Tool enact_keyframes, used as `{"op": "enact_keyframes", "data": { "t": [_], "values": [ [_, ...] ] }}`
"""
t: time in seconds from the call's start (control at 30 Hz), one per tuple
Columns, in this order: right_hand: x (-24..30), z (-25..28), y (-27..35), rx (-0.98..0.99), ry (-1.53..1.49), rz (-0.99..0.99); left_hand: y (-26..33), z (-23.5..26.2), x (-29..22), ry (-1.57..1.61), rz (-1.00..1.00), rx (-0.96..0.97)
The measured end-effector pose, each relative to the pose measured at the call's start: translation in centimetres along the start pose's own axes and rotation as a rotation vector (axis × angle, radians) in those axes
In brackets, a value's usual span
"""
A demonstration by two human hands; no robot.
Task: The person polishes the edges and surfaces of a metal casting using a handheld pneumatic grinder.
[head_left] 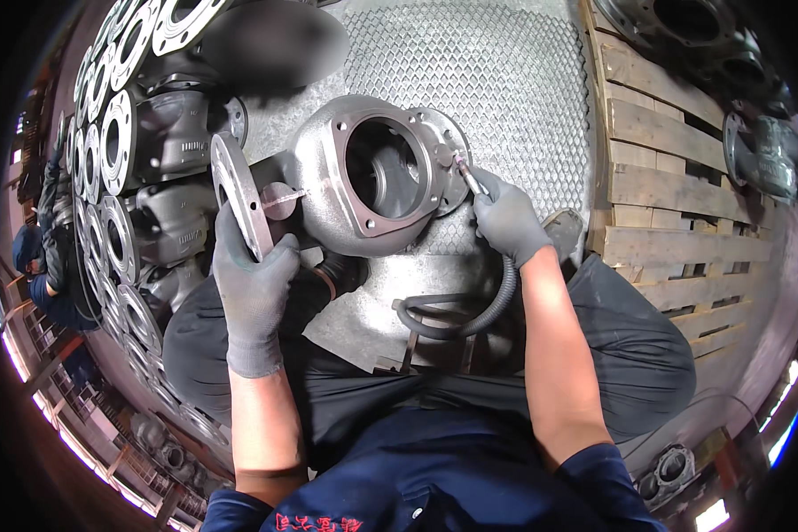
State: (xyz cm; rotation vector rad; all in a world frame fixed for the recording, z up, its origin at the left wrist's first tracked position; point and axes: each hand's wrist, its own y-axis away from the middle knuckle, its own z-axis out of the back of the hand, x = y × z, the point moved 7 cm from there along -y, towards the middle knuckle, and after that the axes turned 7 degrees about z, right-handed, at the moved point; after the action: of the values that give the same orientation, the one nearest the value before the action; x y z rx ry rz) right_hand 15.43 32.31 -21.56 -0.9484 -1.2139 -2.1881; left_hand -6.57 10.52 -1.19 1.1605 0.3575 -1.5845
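Observation:
A grey cast-metal valve body sits in front of me, its large round opening facing up. My gloved left hand is closed around the lower edge of its left flange, the thumb on the near side. My gloved right hand is wrapped round a slim pen-like air grinder. The grinder's tip is at the neck by the right flange; whether it touches the metal I cannot tell. A dark ribbed hose loops from below my right hand.
Several similar castings are stacked along the left. Under the work lies a diamond-patterned metal plate. To the right is a wooden pallet with more castings. Another person is at the far left. My knees flank the work.

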Motion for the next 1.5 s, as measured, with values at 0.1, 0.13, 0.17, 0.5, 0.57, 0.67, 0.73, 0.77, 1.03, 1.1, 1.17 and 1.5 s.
{"op": "enact_keyframes", "data": {
  "t": [0.1,0.13,0.17,0.5,0.57,0.67,0.73,0.77,1.03,1.1,1.17,1.5],
  "values": [
    [0.1,-0.2,-0.1,-0.024,0.086,0.103,0.1,0.2,-0.1,0.015,0.009,0.001],
    [0.1,0.3,0.2,-0.07,0.045,0.1,0.0,0.1,-0.1,0.005,0.02,0.011],
    [-0.1,0.7,0.3,-0.115,0.003,0.097,-0.2,0.2,0.1,0.003,0.02,0.007],
    [-0.7,2.9,1.7,-0.159,-0.171,-0.05,-1.9,0.8,0.2,0.016,0.099,0.002],
    [-0.4,3.0,2.0,-0.17,-0.246,-0.111,-2.9,0.7,-0.2,0.007,0.107,0.005],
    [-0.8,3.0,2.2,-0.174,-0.281,-0.125,-3.5,-0.1,-1.2,0.101,0.14,0.019],
    [-1.0,3.2,2.4,-0.196,-0.309,-0.154,-3.0,-0.9,-1.8,0.141,0.173,0.067],
    [-1.3,3.3,2.4,-0.199,-0.309,-0.153,-2.7,-1.3,-1.9,0.181,0.209,0.12],
    [-0.5,3.4,2.7,-0.26,-0.291,-0.13,2.8,-0.7,0.2,-0.555,-0.526,0.179],
    [-0.6,3.6,2.7,-0.268,-0.33,-0.129,3.6,-0.3,1.7,-0.623,-0.527,0.163],
    [-0.4,3.8,2.7,-0.251,-0.243,-0.081,3.3,-0.2,1.9,-0.613,-0.466,0.194],
    [-0.7,3.6,6.1,-0.203,-0.19,-0.09,-1.9,2.0,0.4,-0.117,0.252,0.26]
  ]
}}
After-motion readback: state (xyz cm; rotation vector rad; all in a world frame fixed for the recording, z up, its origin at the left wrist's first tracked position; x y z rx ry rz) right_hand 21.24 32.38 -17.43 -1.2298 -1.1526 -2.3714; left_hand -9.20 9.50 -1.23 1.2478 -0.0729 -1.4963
